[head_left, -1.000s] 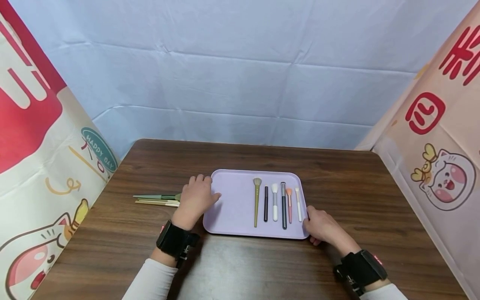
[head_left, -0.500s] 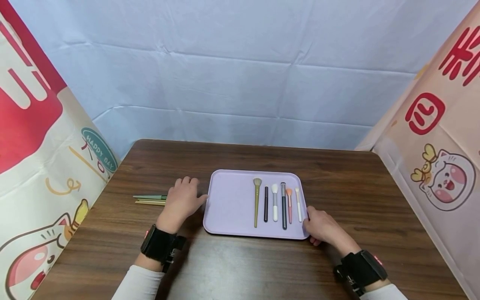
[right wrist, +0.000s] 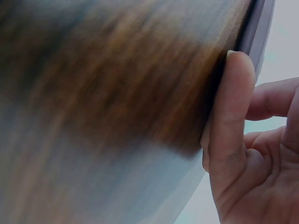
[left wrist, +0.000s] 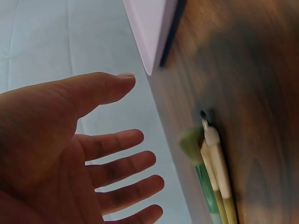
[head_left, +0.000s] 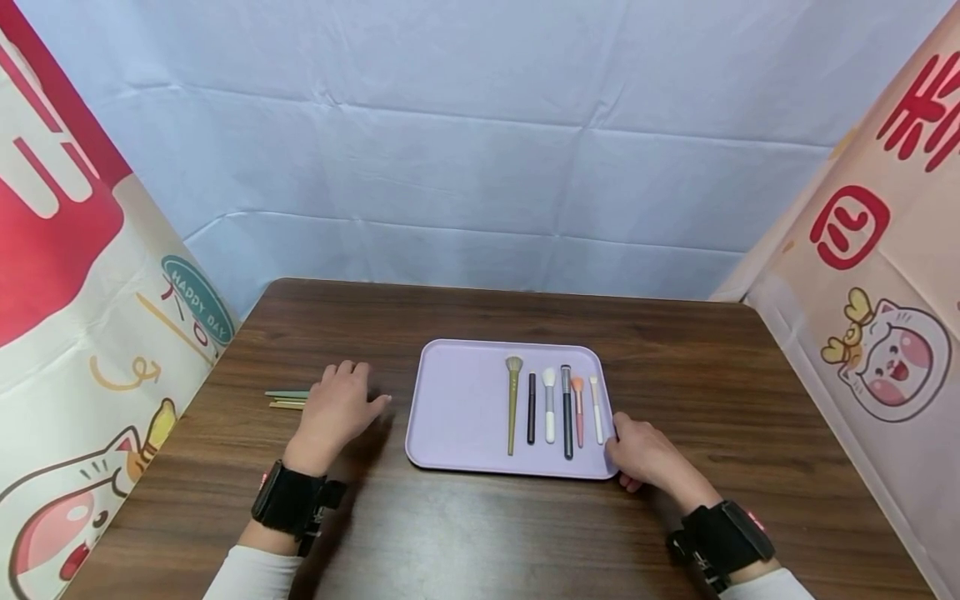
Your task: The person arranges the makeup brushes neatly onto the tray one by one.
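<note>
My left hand is over the loose makeup brushes on the left of the table, its fingers spread and holding nothing. In the left wrist view these are a green-bristled brush and slim pale brushes, one with a small dark tip; the palm is apart from them. At the lower right corner of the lilac tray, my right hand grips the rim, thumb along the edge. Several makeup brushes lie side by side in the tray's right half, among them an olive one and a pink one.
A dark wooden table carries everything. Behind it hangs a pale blue cloth. Printed cloths stand at both sides, a cream and red left one and a peach right one.
My left hand has moved left, from over the tray's left edge to over the loose brushes, hiding more of them. The right hand and the tray have stayed in place.
</note>
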The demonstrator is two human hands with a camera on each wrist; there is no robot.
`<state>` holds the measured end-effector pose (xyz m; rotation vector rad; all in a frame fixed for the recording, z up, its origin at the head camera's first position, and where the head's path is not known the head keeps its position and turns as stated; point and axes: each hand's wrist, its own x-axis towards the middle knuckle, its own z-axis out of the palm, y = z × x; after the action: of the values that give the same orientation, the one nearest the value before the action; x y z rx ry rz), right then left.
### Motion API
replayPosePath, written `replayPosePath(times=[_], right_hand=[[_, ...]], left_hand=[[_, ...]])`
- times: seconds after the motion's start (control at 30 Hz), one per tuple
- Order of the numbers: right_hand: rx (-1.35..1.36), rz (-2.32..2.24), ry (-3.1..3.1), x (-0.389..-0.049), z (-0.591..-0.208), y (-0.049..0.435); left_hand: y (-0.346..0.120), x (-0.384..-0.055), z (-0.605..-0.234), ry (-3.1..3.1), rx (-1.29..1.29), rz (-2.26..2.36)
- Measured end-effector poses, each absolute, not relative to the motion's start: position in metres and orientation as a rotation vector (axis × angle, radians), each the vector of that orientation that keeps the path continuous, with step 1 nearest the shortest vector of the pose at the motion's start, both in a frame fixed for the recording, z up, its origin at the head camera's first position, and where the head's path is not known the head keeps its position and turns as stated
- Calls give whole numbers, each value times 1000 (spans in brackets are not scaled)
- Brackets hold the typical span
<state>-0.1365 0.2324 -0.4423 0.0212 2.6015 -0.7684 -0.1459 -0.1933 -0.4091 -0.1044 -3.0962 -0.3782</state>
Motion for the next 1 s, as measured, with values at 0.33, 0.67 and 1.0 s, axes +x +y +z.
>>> replayPosePath(times=[0.33, 0.67, 1.0], right_hand=[[26, -763, 2597, -136, -442, 232], [38, -766, 2584, -136, -442, 232], [48, -759, 2583, -137, -443, 233]], left_hand=[[-211, -139, -410, -3108, -88, -365], [-225, -134, -410, -3102, -85, -338], [-235, -129, -409, -3115, -102, -376]])
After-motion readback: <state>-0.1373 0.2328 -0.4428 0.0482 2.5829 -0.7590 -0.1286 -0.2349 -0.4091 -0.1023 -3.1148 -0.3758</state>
